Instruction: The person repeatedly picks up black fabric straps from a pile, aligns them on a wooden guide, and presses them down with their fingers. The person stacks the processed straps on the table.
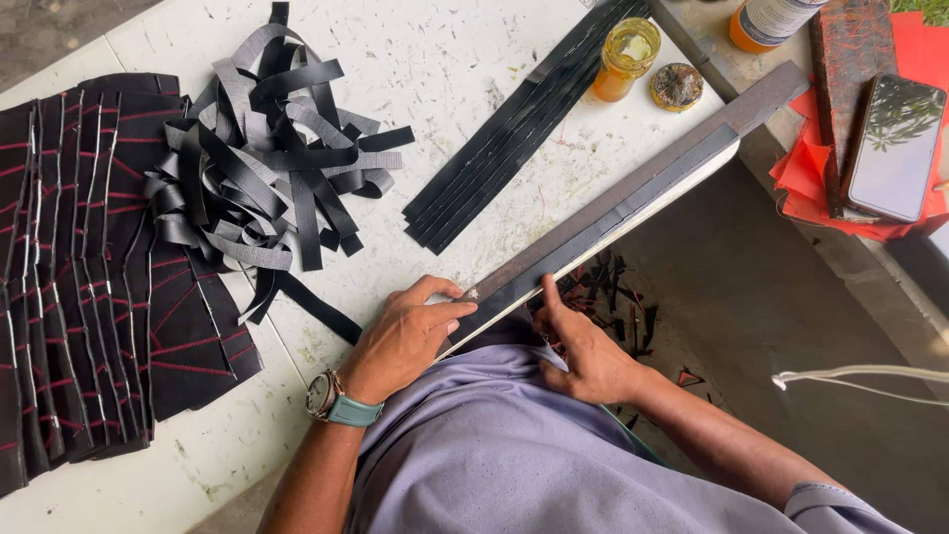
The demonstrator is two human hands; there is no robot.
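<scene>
1. Two hands at work at the near edge of a white table (465,59), speckled and scratched. Largest item inspected first: fanned stack of black panels (89,257) with red stitching, lying at the far left, well apart from both hands.
2. Tangled heap of black and grey strips (267,148), loose and curled, resting beside the panels. Judged soft and very light.
3. Long dark bar (633,188), running diagonally along the table edge from the near corner toward the upper right. Judged stiff, heavy and straight; best steadied by pressing down flat near its end.
4. Narrow black strip (593,232) lying along the bar's outer edge, overhanging the table. Judged thin, limp and light, likely to slip unless held under pressure; best taken at the near end, close to the bar.
5. Flat bundle of straight black strips (514,129), parallel to the bar, untouched.
6. Left hand (405,336), wristwatch (326,396) on the wrist: fingers together and bent, pressed down on the bar's near end.
7. Right hand (583,356): fingers curled, thumb extended up against the strip at the bar's edge; any tool in the grip cannot be told.
8. Phone (895,148) on red sheets (801,168) at the far right.
9. Small amber jar (623,59), open, with its lid (677,86) just beside.
</scene>
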